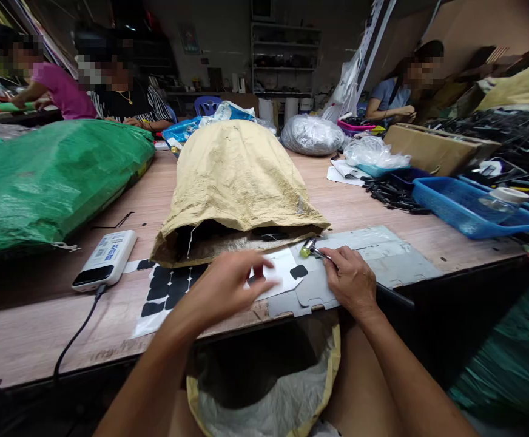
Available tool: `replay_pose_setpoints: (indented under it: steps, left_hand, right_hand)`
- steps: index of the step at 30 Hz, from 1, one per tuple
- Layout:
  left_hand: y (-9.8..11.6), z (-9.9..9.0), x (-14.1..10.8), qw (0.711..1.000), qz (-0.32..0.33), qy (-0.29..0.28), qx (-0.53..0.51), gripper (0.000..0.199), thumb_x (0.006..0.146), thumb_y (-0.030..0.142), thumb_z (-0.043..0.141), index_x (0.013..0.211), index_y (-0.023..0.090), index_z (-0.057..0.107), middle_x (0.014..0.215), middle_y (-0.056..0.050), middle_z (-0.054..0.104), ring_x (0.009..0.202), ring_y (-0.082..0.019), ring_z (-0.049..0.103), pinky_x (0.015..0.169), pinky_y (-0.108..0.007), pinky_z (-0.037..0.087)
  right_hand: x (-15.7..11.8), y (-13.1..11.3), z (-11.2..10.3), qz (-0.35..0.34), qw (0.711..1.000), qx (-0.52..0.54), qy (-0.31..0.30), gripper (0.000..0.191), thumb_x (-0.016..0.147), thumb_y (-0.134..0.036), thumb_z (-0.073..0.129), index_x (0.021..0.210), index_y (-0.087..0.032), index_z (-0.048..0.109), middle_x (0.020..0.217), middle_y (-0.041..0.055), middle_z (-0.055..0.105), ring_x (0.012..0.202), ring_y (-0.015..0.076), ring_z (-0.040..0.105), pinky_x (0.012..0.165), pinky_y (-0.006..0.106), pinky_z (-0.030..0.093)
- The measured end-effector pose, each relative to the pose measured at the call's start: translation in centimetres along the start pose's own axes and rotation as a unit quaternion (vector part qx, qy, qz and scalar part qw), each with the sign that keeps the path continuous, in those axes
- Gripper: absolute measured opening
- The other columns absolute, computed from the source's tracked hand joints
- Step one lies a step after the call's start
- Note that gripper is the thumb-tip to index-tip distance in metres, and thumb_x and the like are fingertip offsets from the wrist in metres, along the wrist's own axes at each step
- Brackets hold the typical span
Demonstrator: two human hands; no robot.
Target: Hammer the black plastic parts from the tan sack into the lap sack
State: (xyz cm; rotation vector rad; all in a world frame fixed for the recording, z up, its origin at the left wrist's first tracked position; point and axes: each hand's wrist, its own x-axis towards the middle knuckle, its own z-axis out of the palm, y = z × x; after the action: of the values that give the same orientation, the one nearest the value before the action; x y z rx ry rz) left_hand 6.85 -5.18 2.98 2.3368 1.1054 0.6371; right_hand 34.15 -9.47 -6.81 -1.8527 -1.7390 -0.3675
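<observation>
My right hand [350, 279] is closed around the thin handle of a small hammer [309, 247], which has a metal head and a yellow-green end. It rests over a grey board [374, 261] at the table's front. My left hand [232, 282], slightly blurred, hovers over white sheets with its fingers apart. Beneath it lies a sheet of black rounded-square stickers [159, 284], partly hidden by my wrist. A single black piece [298, 271] sits on the white paper between my hands. Just beyond, a yellow woven sack [241, 176] lies with its dark mouth towards me.
A white power bank [105, 260] with a black cable lies left, near a large green sack [55, 176]. Blue baskets [469, 206] and black parts [396, 193] stand right. Another open sack [335, 358] hangs below the table edge. Several people sit across the table.
</observation>
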Motion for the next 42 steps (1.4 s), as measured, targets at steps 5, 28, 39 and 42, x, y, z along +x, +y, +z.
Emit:
replay_pose_setpoints:
  steps: [5, 28, 39, 42]
  left_hand:
    - [-3.0, 4.7, 8.9, 0.978, -0.029, 0.041, 0.201, 0.019, 0.093, 0.028, 0.059, 0.101, 0.020, 0.074, 0.104, -0.008, 0.065, 0.102, -0.023, 0.060, 0.079, -0.032, 0.048]
    - [-3.3, 7.7, 0.8, 0.997, 0.028, 0.040, -0.065, 0.012, 0.083, 0.020, 0.071, 0.095, 0.021, 0.070, 0.087, -0.002, 0.059, 0.088, -0.020, 0.054, 0.079, -0.032, 0.043]
    - [-3.3, 7.8, 0.9, 0.996, 0.021, 0.040, -0.078, 0.013, 0.080, 0.018, 0.072, 0.092, 0.021, 0.075, 0.083, -0.002, 0.059, 0.087, -0.020, 0.055, 0.079, -0.031, 0.043]
    - [-3.5, 7.9, 0.9, 0.996, 0.026, 0.043, -0.077, 0.012, 0.080, 0.018, 0.073, 0.092, 0.021, 0.075, 0.084, -0.002, 0.059, 0.088, -0.020, 0.055, 0.079, -0.031, 0.043]
  right_hand:
    - [0.1, 0.1, -0.1, 0.008, 1.000, 0.003, -0.002, 0.026, 0.094, -0.026, 0.056, 0.115, -0.028, 0.070, 0.094, 0.0018, 0.066, 0.091, 0.0200, 0.055, 0.078, 0.031, 0.038]
    - [0.2, 0.2, -0.6, 0.003, 1.000, 0.019, -0.023, 0.030, 0.096, -0.022, 0.052, 0.121, -0.027, 0.069, 0.096, 0.0032, 0.066, 0.095, 0.0218, 0.059, 0.081, 0.033, 0.044]
    - [-1.6, -4.5, -6.2, -0.038, 0.963, 0.263, -0.038, 0.033, 0.099, -0.022, 0.050, 0.129, -0.027, 0.064, 0.108, 0.0051, 0.068, 0.102, 0.0179, 0.064, 0.092, 0.031, 0.051]
    - [-2.2, -5.2, -6.1, -0.054, 0.966, 0.253, -0.027, 0.037, 0.100, -0.021, 0.048, 0.133, -0.027, 0.062, 0.105, 0.0061, 0.067, 0.099, 0.0183, 0.064, 0.091, 0.032, 0.051]
